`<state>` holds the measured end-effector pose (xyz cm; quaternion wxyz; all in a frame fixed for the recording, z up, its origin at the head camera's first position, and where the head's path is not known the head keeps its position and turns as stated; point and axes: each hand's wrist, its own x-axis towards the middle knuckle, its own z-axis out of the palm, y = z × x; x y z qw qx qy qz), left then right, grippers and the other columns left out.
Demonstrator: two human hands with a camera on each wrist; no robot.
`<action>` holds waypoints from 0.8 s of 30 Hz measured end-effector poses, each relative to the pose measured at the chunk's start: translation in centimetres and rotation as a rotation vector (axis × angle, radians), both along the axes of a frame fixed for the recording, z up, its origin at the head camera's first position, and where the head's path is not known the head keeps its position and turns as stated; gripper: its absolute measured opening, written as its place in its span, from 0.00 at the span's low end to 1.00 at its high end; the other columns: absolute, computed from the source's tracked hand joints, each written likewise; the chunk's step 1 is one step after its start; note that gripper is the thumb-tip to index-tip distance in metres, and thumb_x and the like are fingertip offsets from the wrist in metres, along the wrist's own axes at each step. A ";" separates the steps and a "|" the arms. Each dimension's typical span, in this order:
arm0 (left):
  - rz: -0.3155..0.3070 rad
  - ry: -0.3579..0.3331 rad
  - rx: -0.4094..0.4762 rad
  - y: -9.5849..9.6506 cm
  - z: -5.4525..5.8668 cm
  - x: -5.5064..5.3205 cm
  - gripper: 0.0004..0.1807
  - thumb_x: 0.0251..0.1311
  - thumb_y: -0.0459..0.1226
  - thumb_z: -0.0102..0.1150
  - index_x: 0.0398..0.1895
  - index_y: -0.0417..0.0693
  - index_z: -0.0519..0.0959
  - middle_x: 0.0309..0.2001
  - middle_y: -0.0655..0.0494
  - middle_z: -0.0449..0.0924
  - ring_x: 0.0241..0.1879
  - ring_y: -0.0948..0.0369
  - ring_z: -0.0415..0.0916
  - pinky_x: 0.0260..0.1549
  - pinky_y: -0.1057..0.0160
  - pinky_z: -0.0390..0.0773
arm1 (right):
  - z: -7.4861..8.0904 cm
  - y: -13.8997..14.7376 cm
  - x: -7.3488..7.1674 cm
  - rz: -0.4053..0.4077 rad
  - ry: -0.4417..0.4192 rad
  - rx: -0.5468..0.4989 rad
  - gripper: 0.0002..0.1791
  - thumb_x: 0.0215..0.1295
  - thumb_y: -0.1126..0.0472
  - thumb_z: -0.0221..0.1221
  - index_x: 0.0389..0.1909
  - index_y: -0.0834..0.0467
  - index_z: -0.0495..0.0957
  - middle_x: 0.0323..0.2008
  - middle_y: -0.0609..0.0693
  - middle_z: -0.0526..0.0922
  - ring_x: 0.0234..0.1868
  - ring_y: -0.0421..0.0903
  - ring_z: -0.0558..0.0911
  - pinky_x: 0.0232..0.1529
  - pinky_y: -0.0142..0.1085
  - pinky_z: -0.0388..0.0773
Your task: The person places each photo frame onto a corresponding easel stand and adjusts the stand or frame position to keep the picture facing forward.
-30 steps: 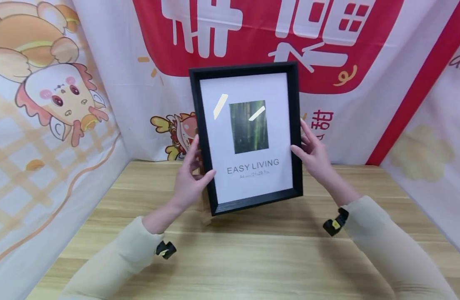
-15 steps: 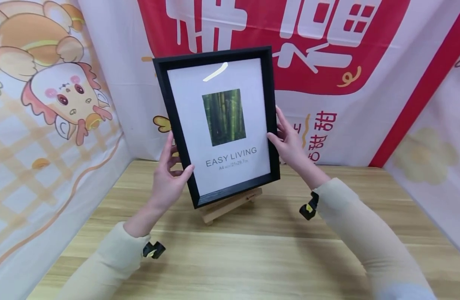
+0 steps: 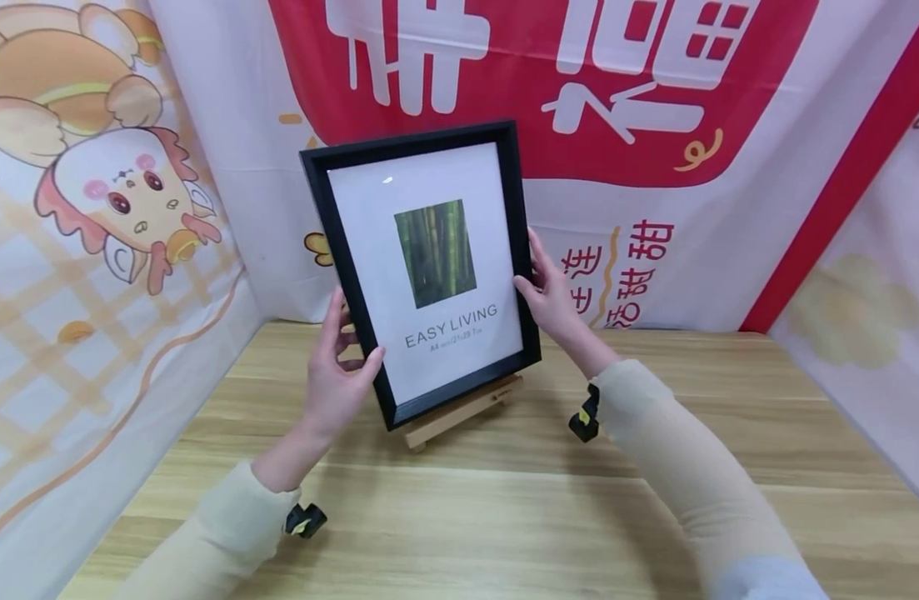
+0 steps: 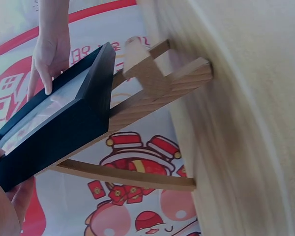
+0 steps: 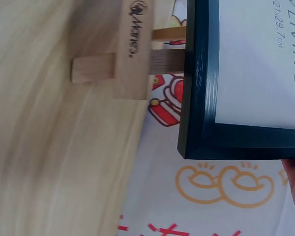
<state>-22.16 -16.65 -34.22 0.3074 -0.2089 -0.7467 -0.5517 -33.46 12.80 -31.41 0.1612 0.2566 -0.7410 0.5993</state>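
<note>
Though behind frame (image 3: 433, 254), easel (image 3: 462, 413), banner (image 3: 616, 158) visible.

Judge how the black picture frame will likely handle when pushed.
The black picture frame is probably stiff: its sides look straight between the left hand and right hand. Its front may be slick or fragile, as it looks glossy. Stood on the narrow wooden ledge, it could tip, being tall and shallow.

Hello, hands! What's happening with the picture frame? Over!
Left hand and right hand: gripping the picture frame by its sides. Frame: tilted, bottom edge just above the easel ledge, not resting there. In the way: nothing seen between them.
</note>
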 end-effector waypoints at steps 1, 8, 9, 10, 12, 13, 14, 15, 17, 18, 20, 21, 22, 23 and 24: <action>0.001 -0.006 0.002 0.0 -0.1 0.0 0.52 0.54 0.18 0.61 0.78 0.58 0.50 0.59 0.43 0.68 0.41 0.55 0.75 0.31 0.72 0.81 | -0.3 -0.1 -0.1 0.003 0.001 -0.007 0.41 0.70 0.75 0.49 0.77 0.45 0.48 0.70 0.58 0.62 0.63 0.58 0.71 0.58 0.52 0.73; 0.015 -0.036 0.016 -0.2 -1.0 0.1 0.52 0.55 0.18 0.61 0.78 0.59 0.49 0.58 0.43 0.69 0.41 0.55 0.74 0.31 0.72 0.81 | -1.6 -0.7 -0.5 0.004 -0.002 -0.020 0.40 0.69 0.76 0.49 0.77 0.48 0.49 0.66 0.63 0.66 0.60 0.59 0.73 0.57 0.50 0.74; 0.017 -0.040 0.018 -0.3 -1.1 0.0 0.52 0.55 0.18 0.61 0.78 0.60 0.49 0.58 0.43 0.69 0.40 0.55 0.74 0.31 0.72 0.81 | -1.7 -0.8 -0.6 0.005 -0.005 -0.021 0.40 0.69 0.76 0.49 0.77 0.48 0.49 0.66 0.64 0.67 0.60 0.59 0.74 0.57 0.50 0.74; 0.020 -0.044 0.020 -0.3 -1.1 0.0 0.52 0.55 0.19 0.61 0.78 0.60 0.49 0.58 0.43 0.69 0.40 0.55 0.74 0.31 0.72 0.81 | -1.8 -0.9 -0.6 0.003 -0.009 -0.021 0.40 0.69 0.76 0.49 0.77 0.48 0.49 0.65 0.65 0.67 0.59 0.59 0.74 0.57 0.49 0.75; 0.026 -0.056 0.023 -0.3 -1.2 0.1 0.52 0.55 0.19 0.61 0.78 0.59 0.49 0.57 0.43 0.69 0.40 0.55 0.74 0.30 0.71 0.81 | -2.0 -1.1 -0.7 0.002 -0.011 -0.021 0.41 0.69 0.77 0.49 0.77 0.49 0.49 0.63 0.66 0.69 0.58 0.60 0.74 0.57 0.50 0.75; 0.031 -0.064 0.023 -0.3 -1.2 0.1 0.52 0.55 0.19 0.61 0.78 0.59 0.49 0.57 0.42 0.69 0.40 0.55 0.74 0.30 0.71 0.81 | -2.0 -1.1 -0.7 0.002 -0.011 -0.020 0.41 0.69 0.77 0.49 0.77 0.49 0.49 0.63 0.67 0.69 0.58 0.61 0.75 0.56 0.50 0.75; 0.034 -0.071 0.023 -0.3 -1.2 0.2 0.52 0.55 0.19 0.61 0.78 0.58 0.49 0.57 0.41 0.69 0.40 0.54 0.74 0.29 0.71 0.81 | -2.1 -1.2 -0.8 0.001 -0.011 -0.019 0.40 0.69 0.77 0.49 0.77 0.50 0.49 0.62 0.68 0.69 0.58 0.61 0.75 0.56 0.50 0.75; 0.036 -0.079 0.021 -0.3 -1.1 0.3 0.52 0.55 0.18 0.61 0.78 0.56 0.49 0.57 0.40 0.68 0.40 0.53 0.74 0.29 0.71 0.81 | -2.2 -1.2 -0.8 -0.002 -0.012 -0.015 0.40 0.68 0.77 0.49 0.77 0.50 0.49 0.62 0.68 0.69 0.57 0.61 0.75 0.56 0.50 0.75; 0.042 -0.089 0.010 0.0 -0.7 0.9 0.51 0.55 0.18 0.60 0.78 0.52 0.48 0.57 0.37 0.68 0.40 0.51 0.74 0.30 0.71 0.81 | -2.3 -1.3 -0.8 -0.009 -0.013 -0.004 0.41 0.68 0.77 0.49 0.77 0.50 0.49 0.62 0.68 0.69 0.57 0.61 0.75 0.56 0.50 0.75; 0.044 -0.092 0.007 0.1 -0.5 1.1 0.51 0.55 0.17 0.60 0.78 0.50 0.48 0.57 0.36 0.68 0.41 0.51 0.74 0.30 0.71 0.81 | -2.3 -1.3 -0.9 -0.008 -0.013 -0.004 0.40 0.68 0.77 0.49 0.77 0.51 0.49 0.62 0.68 0.70 0.57 0.62 0.75 0.56 0.50 0.75; 0.047 -0.096 -0.001 0.4 -0.1 1.7 0.50 0.55 0.17 0.59 0.78 0.46 0.47 0.57 0.34 0.67 0.41 0.49 0.74 0.30 0.71 0.81 | -2.4 -1.4 -0.9 -0.012 -0.017 0.005 0.40 0.68 0.77 0.49 0.77 0.52 0.49 0.62 0.68 0.69 0.57 0.62 0.75 0.56 0.50 0.75; 0.051 -0.097 -0.005 0.5 0.1 1.9 0.50 0.55 0.17 0.59 0.77 0.45 0.47 0.57 0.33 0.67 0.41 0.49 0.74 0.30 0.71 0.81 | -2.5 -1.4 -0.9 -0.015 -0.020 0.012 0.40 0.68 0.77 0.50 0.77 0.51 0.48 0.63 0.68 0.69 0.57 0.62 0.75 0.56 0.50 0.75; 0.053 -0.097 -0.008 0.5 0.3 2.1 0.49 0.55 0.17 0.59 0.77 0.44 0.47 0.57 0.33 0.67 0.41 0.49 0.74 0.30 0.71 0.81 | -2.5 -1.4 -0.9 -0.014 -0.020 0.014 0.40 0.68 0.77 0.50 0.77 0.52 0.48 0.63 0.68 0.69 0.57 0.62 0.74 0.56 0.51 0.75; 0.054 -0.102 -0.006 0.5 0.3 2.1 0.49 0.55 0.17 0.59 0.77 0.44 0.47 0.57 0.33 0.67 0.41 0.49 0.74 0.30 0.71 0.81 | -2.5 -1.4 -0.9 -0.012 -0.020 0.016 0.40 0.68 0.77 0.50 0.77 0.52 0.48 0.63 0.68 0.68 0.58 0.63 0.74 0.56 0.51 0.75; 0.054 -0.100 -0.004 0.5 0.3 2.1 0.49 0.55 0.17 0.59 0.77 0.44 0.47 0.57 0.32 0.66 0.41 0.49 0.74 0.30 0.71 0.81 | -2.4 -1.5 -0.9 -0.014 -0.019 0.017 0.40 0.68 0.77 0.50 0.77 0.53 0.49 0.64 0.68 0.68 0.58 0.63 0.74 0.56 0.52 0.75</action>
